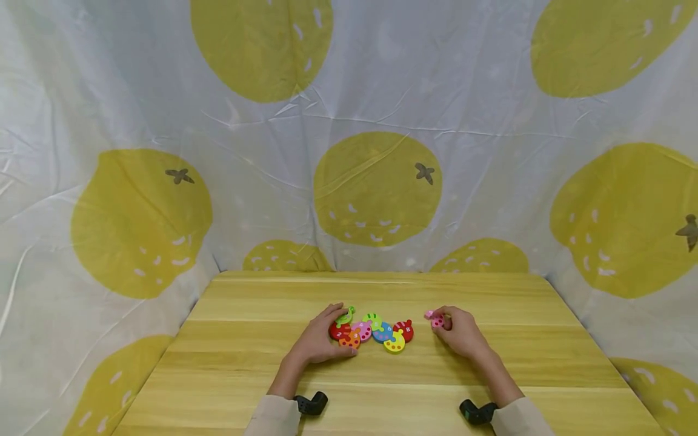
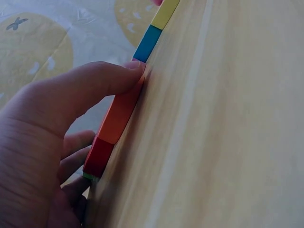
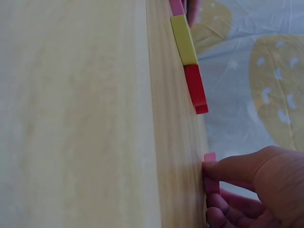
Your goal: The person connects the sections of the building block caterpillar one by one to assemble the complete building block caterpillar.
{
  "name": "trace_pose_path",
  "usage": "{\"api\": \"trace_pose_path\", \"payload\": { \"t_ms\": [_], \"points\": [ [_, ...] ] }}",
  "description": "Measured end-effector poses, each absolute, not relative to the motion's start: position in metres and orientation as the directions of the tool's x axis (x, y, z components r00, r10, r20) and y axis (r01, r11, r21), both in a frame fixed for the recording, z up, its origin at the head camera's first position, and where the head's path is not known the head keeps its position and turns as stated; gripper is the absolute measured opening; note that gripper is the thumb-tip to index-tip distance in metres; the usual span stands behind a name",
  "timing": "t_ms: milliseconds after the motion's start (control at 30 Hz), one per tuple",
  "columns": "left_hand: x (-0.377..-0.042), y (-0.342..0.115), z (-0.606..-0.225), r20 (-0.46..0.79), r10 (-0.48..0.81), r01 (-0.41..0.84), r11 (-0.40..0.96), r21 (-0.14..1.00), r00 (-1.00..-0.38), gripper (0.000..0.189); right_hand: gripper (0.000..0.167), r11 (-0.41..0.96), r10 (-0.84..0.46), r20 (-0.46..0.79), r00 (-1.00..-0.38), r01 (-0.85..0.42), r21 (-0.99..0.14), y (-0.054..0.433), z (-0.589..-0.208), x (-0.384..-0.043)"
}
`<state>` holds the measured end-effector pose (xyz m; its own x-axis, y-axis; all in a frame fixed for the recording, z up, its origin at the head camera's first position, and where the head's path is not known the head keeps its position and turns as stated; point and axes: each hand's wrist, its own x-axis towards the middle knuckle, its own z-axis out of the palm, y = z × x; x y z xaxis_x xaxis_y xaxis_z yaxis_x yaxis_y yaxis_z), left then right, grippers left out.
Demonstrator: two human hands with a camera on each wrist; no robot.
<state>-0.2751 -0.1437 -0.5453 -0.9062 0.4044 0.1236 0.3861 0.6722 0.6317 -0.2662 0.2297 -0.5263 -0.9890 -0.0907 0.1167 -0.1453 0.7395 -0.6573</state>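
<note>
Joined wooden number-puzzle pieces lie in a wavy row on the table. From the left come a green head piece [image 1: 345,317], a red piece [image 1: 337,331], an orange piece [image 1: 349,340] and a pink piece [image 1: 362,330]; a green, a blue [image 1: 383,333], a yellow [image 1: 395,344] and a red piece marked 8 [image 1: 404,331] follow. My left hand [image 1: 320,340] holds the row's left end, thumb at the orange piece's near edge [image 2: 124,111], fingers round the far side. Right of the row, my right hand [image 1: 463,332] pinches a separate pink dotted piece [image 1: 438,321] between thumb and fingers.
The wooden table [image 1: 382,399] reaches back to a hanging cloth [image 1: 480,181] printed with yellow fruit. On each wrist sits a black camera mount, the left one [image 1: 312,404] and the right one [image 1: 477,412] close over the table's near part.
</note>
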Motion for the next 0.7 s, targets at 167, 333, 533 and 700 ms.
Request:
{"api": "trace_pose_path", "payload": {
  "t_ms": [167, 333, 533, 700],
  "points": [
    [-0.275, -0.144, -0.546, 0.126, 0.408, 0.393, 0.680, 0.619, -0.904, 0.099, 0.027, 0.719, -0.102, 0.115, -0.988, -0.153, -0.678, 0.229, -0.528, -0.265],
    [-0.274, -0.145, -0.547, 0.131, 0.408, 0.396, 0.681, 0.615, -0.904, 0.098, 0.028, 0.696, -0.131, 0.125, -0.983, -0.181, -0.695, 0.227, -0.526, -0.261],
    [-0.273, -0.144, -0.545, 0.131, 0.410, 0.398, 0.681, 0.615, -0.903, 0.097, 0.030, 0.676, -0.154, 0.123, -0.980, -0.196, -0.711, 0.221, -0.524, -0.259],
    [-0.273, -0.143, -0.543, 0.138, 0.418, 0.408, 0.673, 0.617, -0.898, 0.096, 0.032, 0.659, -0.196, 0.117, -0.974, -0.219, -0.719, 0.216, -0.523, -0.260]
  ]
}}
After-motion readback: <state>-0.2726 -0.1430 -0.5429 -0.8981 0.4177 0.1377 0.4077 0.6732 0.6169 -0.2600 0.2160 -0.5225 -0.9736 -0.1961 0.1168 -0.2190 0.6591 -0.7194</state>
